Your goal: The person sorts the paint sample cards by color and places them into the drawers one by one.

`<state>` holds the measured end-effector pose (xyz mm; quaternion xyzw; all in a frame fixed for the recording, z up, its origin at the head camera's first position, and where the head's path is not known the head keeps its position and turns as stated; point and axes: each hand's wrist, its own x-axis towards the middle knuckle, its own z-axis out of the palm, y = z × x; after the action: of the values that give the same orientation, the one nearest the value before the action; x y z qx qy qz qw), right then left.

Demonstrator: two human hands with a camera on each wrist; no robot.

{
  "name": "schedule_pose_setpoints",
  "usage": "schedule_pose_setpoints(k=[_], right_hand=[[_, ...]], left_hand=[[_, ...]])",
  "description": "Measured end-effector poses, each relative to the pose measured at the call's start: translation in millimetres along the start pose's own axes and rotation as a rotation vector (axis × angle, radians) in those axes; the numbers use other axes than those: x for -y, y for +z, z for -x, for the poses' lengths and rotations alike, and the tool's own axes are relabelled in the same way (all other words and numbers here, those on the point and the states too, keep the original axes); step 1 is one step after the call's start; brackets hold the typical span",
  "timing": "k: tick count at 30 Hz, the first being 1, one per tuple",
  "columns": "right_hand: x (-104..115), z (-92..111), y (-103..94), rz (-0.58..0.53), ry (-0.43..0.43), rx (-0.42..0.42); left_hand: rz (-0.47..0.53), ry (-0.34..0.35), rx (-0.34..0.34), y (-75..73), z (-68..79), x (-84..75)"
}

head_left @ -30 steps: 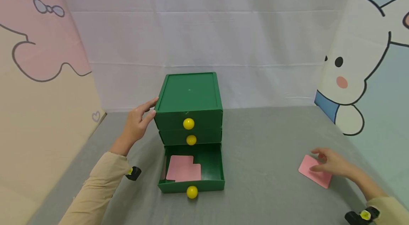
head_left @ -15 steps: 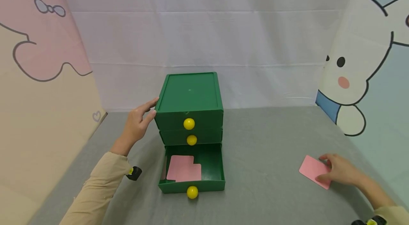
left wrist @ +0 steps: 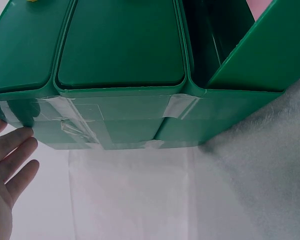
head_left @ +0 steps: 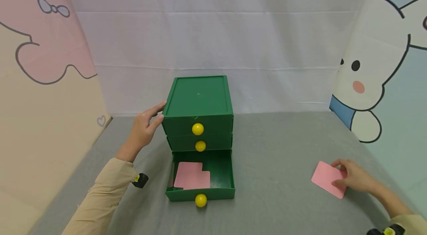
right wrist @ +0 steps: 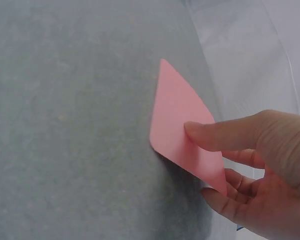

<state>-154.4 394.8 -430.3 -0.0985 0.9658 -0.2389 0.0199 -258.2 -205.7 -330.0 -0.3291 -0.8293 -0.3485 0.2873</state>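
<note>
At the right of the head view, my right hand (head_left: 358, 178) pinches a pink card (head_left: 324, 176) by its near right side. The right wrist view has the thumb on the card's face and fingers behind it, its right side raised off the grey cloth. My left hand (head_left: 141, 131) rests its fingertips and thumb against the upper left side of a green drawer unit (head_left: 198, 96). Fingertips at that side also appear in the left wrist view. The bottom drawer (head_left: 220, 194) is pulled out, with overlapping pink cards (head_left: 188, 174) lying in it.
Two upper drawers are closed, with yellow knobs (head_left: 198, 129). A third knob (head_left: 201, 200) sticks out from the lowest drawer. Grey cloth (head_left: 273, 161) covers the table. A white curtain (head_left: 253, 42) hangs behind, between printed panels (head_left: 50, 123) on both sides.
My right hand has shifted slightly right and closed its thumb and fingers on the card's side, which it was hovering over before. The left hand and drawers stay as they were.
</note>
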Motion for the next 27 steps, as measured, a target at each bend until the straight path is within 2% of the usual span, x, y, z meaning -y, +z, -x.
schedule_pose_setpoints(k=[4, 9, 14, 27], right_hand=[[1, 0, -4.8, -0.113, -0.024, 0.036], [7, -1, -13.5, -0.248, 0.030, 0.152], [14, -4, -20.0, -0.354, 0.035, 0.232], [43, -24, -21.0, -0.397, 0.017, 0.281]], left_hand=[[0.002, 0.005, -0.002, 0.0, 0.0, -0.8], [0.004, 0.011, -0.006, 0.3, 0.0, -0.5], [0.004, 0.010, -0.009, 0.0, 0.4, -0.2], [-0.014, 0.003, 0.004, -0.3, 0.1, 1.9]])
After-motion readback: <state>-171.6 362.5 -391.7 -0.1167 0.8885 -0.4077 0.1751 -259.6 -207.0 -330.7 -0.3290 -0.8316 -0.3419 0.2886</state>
